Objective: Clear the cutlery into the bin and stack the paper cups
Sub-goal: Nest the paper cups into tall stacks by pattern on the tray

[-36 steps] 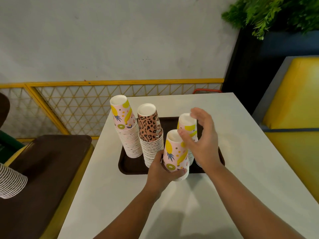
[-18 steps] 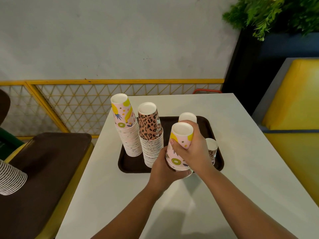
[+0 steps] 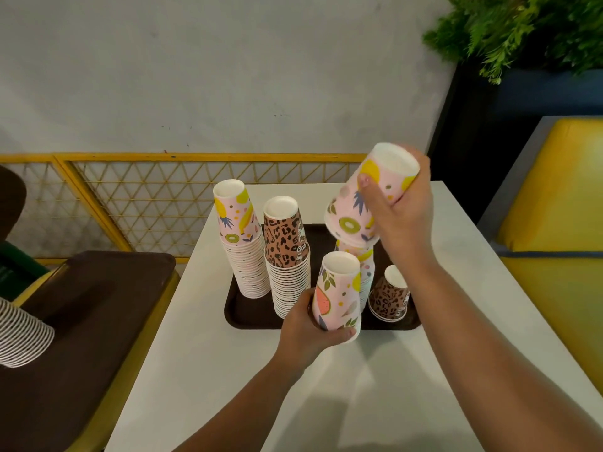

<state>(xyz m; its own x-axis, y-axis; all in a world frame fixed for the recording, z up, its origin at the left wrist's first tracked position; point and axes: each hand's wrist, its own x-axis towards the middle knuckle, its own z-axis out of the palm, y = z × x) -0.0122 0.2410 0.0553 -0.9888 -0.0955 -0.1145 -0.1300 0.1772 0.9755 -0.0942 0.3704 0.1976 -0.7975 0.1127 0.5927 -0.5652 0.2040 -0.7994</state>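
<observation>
Pink cup (image 3: 368, 197) inverted, tilted, lifted above tray (image 3: 248, 316); right hand (image 3: 403, 212) grasping it. Left hand (image 3: 305, 331) grasps watermelon cup (image 3: 336, 293) at tray's near edge. Risk: tilted descent could jam or topple the stack beneath.

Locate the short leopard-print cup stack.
The short leopard-print cup stack sits at the tray's front right corner, just right of the pink cups, under the right forearm.

cups (image 3: 337, 291): printed paper, matt
tray (image 3: 248, 316): dark plastic, matt
table (image 3: 202, 357): smooth, white
fence (image 3: 137, 203): yellow metal mesh
</observation>
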